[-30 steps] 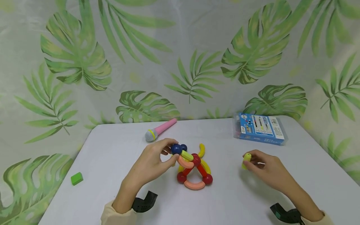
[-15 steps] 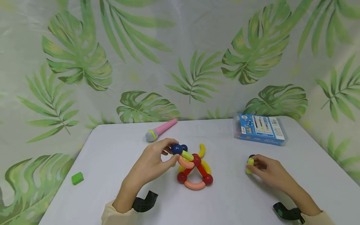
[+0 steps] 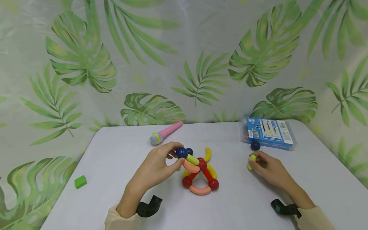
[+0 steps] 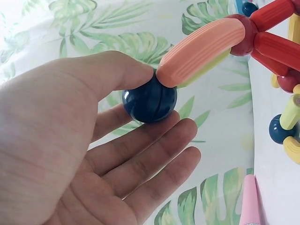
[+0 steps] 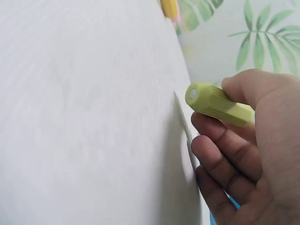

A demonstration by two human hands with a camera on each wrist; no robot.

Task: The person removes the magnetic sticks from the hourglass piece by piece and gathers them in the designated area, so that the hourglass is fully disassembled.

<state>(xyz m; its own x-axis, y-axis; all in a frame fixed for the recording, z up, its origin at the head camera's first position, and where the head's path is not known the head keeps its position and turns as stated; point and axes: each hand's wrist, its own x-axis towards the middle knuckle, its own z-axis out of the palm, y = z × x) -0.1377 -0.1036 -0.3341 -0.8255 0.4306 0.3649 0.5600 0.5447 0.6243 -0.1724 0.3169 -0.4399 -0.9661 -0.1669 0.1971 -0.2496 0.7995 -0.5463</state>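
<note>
My left hand [image 3: 156, 167] pinches a dark blue magnetic ball [image 4: 150, 99] between thumb and fingers. That ball joins a salmon curved rod [image 4: 201, 50] and a yellow-green rod [image 3: 193, 159] on a built figure of red balls and rods. Two red balls [image 3: 213, 184] and a salmon arc [image 3: 200, 190] form its near side; a second blue ball [image 3: 189, 151] sits behind. Well to the right, my right hand [image 3: 270, 167] pinches a short yellow-green magnetic rod [image 5: 218, 104], its tip showing a metal disc. A loose blue ball [image 3: 255, 146] lies just beyond that hand.
At the back right of the white table [image 3: 115, 153] lies a blue-labelled clear box [image 3: 270, 132], right behind the loose ball. A pink toy microphone [image 3: 166, 133] rests at the back. The green block [image 3: 80, 181] is at the far left.
A blue ball, first unseen and then partly behind my right hand, now sits farther back near the box. The right hand shifted right, then back left with its rod. My left hand keeps its hold.
</note>
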